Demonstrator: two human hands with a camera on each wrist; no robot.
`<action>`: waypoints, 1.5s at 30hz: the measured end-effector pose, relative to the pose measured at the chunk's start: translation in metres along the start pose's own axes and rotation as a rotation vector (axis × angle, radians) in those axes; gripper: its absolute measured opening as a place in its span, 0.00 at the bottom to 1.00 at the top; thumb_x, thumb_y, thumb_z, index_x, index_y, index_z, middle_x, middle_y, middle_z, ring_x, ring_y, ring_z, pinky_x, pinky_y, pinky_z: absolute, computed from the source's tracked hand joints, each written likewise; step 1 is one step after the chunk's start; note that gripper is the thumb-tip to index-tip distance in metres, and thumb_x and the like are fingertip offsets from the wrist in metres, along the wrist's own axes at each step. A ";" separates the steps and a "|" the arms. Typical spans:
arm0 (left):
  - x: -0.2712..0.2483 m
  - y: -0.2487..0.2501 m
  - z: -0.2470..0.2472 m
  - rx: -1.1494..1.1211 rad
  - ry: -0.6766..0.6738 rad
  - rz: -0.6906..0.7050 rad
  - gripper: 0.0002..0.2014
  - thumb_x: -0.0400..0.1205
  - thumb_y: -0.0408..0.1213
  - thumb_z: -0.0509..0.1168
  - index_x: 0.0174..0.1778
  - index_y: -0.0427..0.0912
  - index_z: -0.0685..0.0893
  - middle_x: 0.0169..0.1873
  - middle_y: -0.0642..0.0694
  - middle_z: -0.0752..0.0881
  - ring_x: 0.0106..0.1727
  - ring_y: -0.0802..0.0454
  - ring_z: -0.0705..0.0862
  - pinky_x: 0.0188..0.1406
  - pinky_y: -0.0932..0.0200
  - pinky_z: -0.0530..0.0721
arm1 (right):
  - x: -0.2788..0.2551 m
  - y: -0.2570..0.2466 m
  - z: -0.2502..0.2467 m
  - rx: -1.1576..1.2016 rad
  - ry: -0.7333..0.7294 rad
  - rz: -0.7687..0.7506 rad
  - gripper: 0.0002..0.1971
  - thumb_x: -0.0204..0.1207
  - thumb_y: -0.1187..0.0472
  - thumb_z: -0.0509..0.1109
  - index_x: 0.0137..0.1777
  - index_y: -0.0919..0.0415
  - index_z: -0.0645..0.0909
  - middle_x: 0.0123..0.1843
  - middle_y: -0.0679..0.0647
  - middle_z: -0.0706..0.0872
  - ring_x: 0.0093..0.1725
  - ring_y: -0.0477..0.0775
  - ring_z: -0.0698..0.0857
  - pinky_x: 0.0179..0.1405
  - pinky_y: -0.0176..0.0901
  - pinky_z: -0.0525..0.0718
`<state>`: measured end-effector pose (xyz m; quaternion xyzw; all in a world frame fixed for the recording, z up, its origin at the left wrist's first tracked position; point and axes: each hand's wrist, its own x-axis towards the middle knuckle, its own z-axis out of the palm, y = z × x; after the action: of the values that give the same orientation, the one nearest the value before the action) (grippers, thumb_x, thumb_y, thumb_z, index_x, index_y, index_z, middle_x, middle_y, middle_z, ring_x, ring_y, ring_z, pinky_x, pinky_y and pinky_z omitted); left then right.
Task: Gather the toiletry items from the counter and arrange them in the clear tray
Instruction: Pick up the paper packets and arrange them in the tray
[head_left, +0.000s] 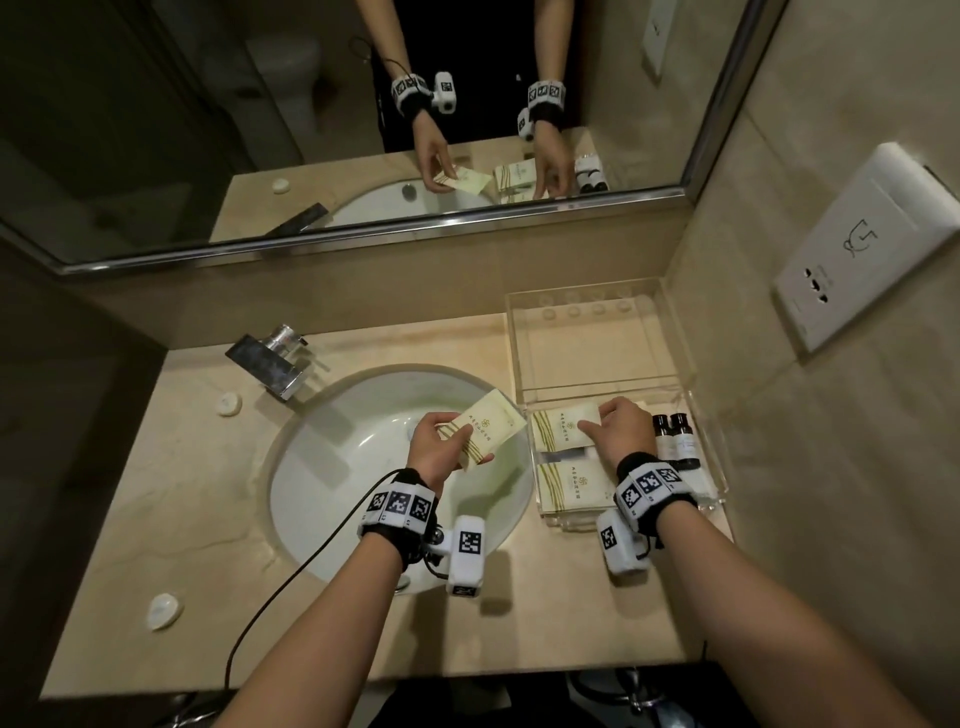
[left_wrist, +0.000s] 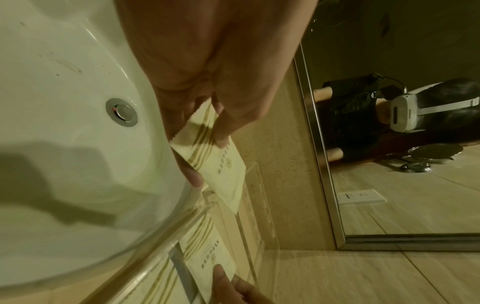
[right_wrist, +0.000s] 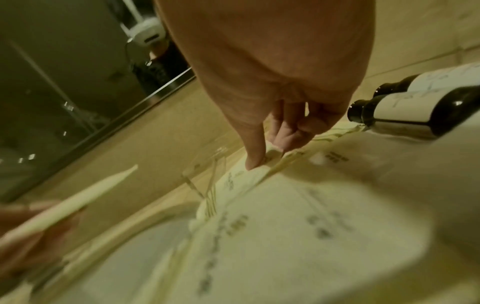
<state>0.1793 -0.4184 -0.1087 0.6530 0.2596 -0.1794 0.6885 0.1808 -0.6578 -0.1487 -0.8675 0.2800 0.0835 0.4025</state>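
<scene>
My left hand (head_left: 467, 441) pinches a cream packet with gold stripes (head_left: 488, 428) by one end and holds it over the sink, just left of the clear tray (head_left: 597, 338). In the left wrist view the thumb lies on top of this packet (left_wrist: 223, 170) and the fingers underneath. My right hand (head_left: 597, 421) is inside the tray's front part, thumb and curled fingers gripping a second packet (head_left: 558, 431) that lies flat there. A third packet (head_left: 571, 486) lies nearer me. Two dark bottles (head_left: 675, 441) lie at the tray's right side, seen again as bottles (right_wrist: 415, 111).
The white sink (head_left: 353, 447) takes up the middle of the beige counter, with a chrome faucet (head_left: 275, 364) behind it. Two small round white items (head_left: 228, 404) (head_left: 165, 610) sit on the counter at the left. A mirror and a wall socket (head_left: 872, 244) bound the back and right.
</scene>
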 end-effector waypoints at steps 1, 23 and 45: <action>0.001 -0.001 0.002 0.007 -0.010 -0.001 0.13 0.82 0.22 0.63 0.61 0.34 0.73 0.60 0.28 0.80 0.57 0.29 0.85 0.32 0.49 0.92 | -0.001 0.000 0.000 -0.023 0.006 -0.012 0.15 0.69 0.59 0.80 0.49 0.60 0.78 0.47 0.58 0.87 0.48 0.59 0.86 0.48 0.49 0.84; 0.015 -0.006 0.077 0.568 -0.044 0.362 0.10 0.75 0.29 0.73 0.52 0.40 0.86 0.49 0.49 0.87 0.38 0.53 0.82 0.44 0.61 0.80 | 0.008 0.012 -0.024 0.159 -0.154 0.046 0.26 0.75 0.57 0.76 0.71 0.67 0.78 0.65 0.61 0.85 0.66 0.59 0.82 0.68 0.46 0.77; 0.020 -0.036 0.085 0.966 -0.086 0.503 0.21 0.67 0.31 0.78 0.53 0.47 0.81 0.59 0.54 0.81 0.58 0.48 0.76 0.52 0.51 0.81 | 0.001 0.011 0.000 -0.075 0.030 -0.058 0.17 0.71 0.53 0.78 0.52 0.58 0.76 0.54 0.55 0.82 0.52 0.57 0.83 0.54 0.56 0.84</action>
<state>0.1845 -0.5042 -0.1488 0.9290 -0.0447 -0.1346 0.3417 0.1758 -0.6637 -0.1564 -0.8910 0.2573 0.0689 0.3678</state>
